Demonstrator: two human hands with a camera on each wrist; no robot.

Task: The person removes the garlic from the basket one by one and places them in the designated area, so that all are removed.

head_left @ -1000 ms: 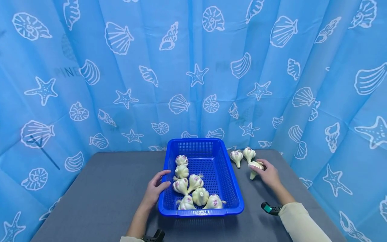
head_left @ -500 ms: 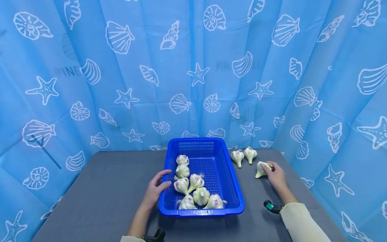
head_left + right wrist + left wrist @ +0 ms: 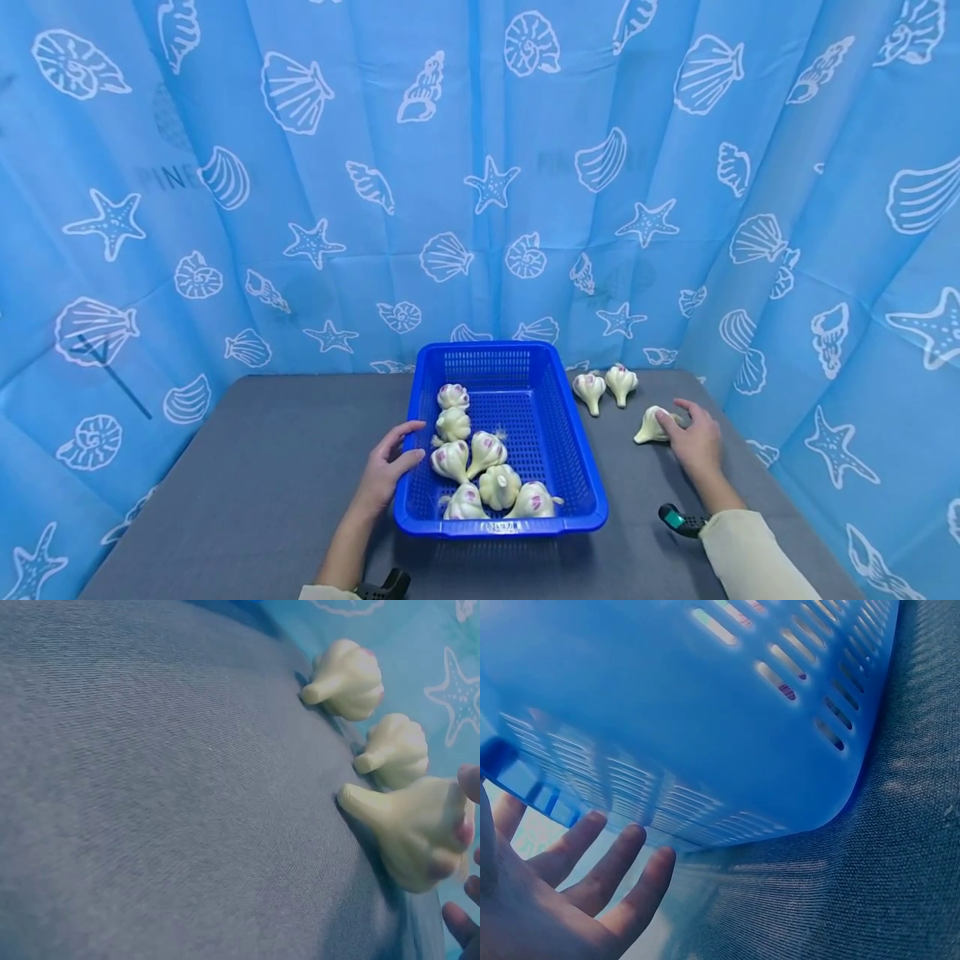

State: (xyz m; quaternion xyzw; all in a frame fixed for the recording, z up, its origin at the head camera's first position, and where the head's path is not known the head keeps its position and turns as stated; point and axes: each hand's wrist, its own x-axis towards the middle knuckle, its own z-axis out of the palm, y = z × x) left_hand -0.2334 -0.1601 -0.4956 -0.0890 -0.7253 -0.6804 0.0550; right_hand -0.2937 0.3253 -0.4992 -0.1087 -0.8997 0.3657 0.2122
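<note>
Blue basket (image 3: 498, 527) is set on grey table (image 3: 285, 467). Basket's left rim is touched by left hand (image 3: 383, 469), fingers spread and loosely bent. Right of basket, one garlic bulb (image 3: 649, 426) is laid on its side; right hand (image 3: 698, 439) is held at its root end, fingers parted, nothing gripped; thumb contact cannot be told. Two more bulbs (image 3: 588, 392) are placed beyond basket's right rim, seven bulbs (image 3: 499, 486) inside it.

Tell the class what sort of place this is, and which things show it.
Probably a small curtained-off booth set up for table work: a blue shell-print curtain hangs behind and along both sides of a grey table, which bears a basket of garlic bulbs.
</note>
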